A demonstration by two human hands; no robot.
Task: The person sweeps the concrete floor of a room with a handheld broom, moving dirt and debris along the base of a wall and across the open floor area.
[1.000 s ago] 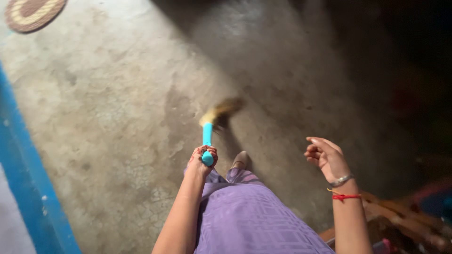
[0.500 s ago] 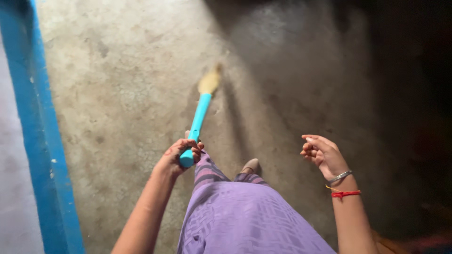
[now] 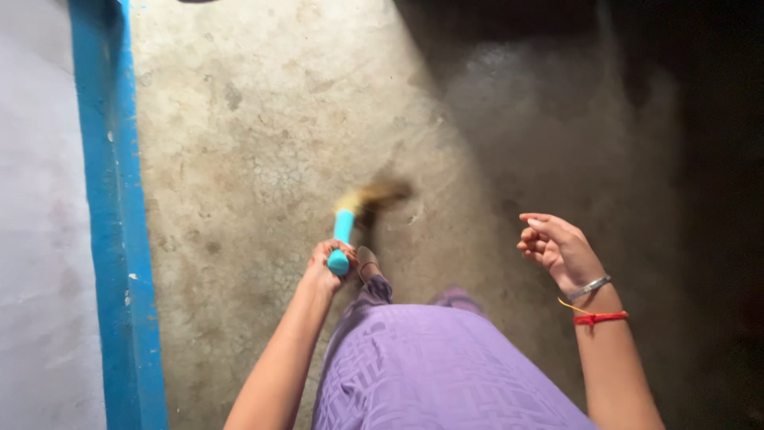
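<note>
1. The left hand (image 3: 326, 269) is wrapped tight around the smooth turquoise plastic handle of a broom (image 3: 347, 227), out on the concrete floor (image 3: 263, 143) to the right of the blue painted strip (image 3: 111, 207).
2. The broom's straw-coloured bristles are blurred, low against the rough, cracked, mottled concrete.
3. The right hand (image 3: 557, 251) hangs empty, fingers loosely curled (farther right of the strip), with a metal bangle (image 3: 589, 287) and red thread (image 3: 601, 318) at the wrist.
4. A purple patterned garment (image 3: 430, 374) fills the bottom.

Broom bristles (image 3: 374, 195) motion-blurred.
</note>
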